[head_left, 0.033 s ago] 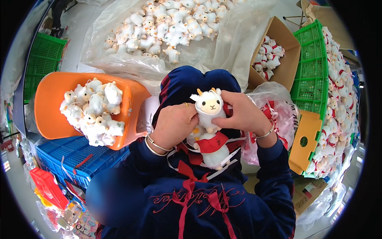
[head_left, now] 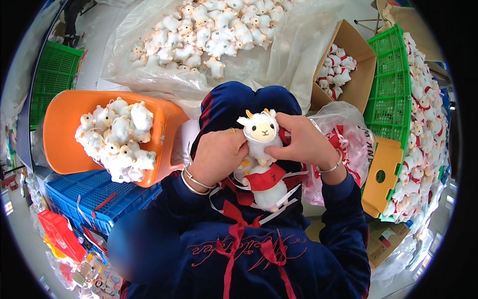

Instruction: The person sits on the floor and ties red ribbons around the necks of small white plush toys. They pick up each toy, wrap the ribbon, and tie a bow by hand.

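Observation:
Over my lap, a white plush goat with small orange horns and a cream face is held upright, facing me. My left hand is closed at its neck, thumb and fingers pinched by a thin white strip under the chin. My right hand grips the other side, thumb pressed on its body. Some red cloth shows behind it, partly covered by the right fingers. Just below lies another plush wearing a red cape, with white ribbons around it.
Plush goats fill an orange stool-like tub at left, above a blue crate. More lie on plastic sheeting ahead. At right are a cardboard box, a green crate and a clear bag of red pieces.

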The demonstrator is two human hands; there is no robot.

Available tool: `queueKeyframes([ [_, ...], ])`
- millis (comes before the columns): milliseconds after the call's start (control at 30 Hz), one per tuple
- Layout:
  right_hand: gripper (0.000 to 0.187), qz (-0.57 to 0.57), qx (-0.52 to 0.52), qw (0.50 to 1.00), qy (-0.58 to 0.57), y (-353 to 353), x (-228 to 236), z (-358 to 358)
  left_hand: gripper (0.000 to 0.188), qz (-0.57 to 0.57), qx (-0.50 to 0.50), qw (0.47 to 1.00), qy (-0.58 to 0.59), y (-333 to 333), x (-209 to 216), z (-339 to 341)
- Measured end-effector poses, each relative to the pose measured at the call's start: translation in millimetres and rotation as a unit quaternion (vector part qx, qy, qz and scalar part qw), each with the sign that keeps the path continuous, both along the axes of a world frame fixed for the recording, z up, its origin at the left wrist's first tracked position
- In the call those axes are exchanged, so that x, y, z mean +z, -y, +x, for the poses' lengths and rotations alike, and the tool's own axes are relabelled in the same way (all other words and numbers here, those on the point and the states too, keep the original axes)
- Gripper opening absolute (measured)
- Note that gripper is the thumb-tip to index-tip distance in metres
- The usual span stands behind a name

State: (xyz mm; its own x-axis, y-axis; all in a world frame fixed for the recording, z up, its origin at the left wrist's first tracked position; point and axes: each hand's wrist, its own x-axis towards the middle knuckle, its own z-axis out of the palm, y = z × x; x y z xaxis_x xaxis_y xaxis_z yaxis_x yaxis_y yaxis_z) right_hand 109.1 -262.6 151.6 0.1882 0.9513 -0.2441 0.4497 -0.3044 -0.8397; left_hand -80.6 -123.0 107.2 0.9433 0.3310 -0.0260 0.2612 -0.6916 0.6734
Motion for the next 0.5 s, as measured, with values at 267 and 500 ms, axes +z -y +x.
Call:
queueKeyframes([
  [267, 0.038, 0.007, -0.048, 0.998, 0.040, 0, -16, -7, 0.030, -0.201, 0.033, 0.979, -0.011, -13, 9, -1],
  [500, 0.038, 0.044, -0.058, 0.993, 0.095, -4, -19, -2, 0.039, -0.243, 0.097, 0.964, -0.034, -25, -4, 5],
])
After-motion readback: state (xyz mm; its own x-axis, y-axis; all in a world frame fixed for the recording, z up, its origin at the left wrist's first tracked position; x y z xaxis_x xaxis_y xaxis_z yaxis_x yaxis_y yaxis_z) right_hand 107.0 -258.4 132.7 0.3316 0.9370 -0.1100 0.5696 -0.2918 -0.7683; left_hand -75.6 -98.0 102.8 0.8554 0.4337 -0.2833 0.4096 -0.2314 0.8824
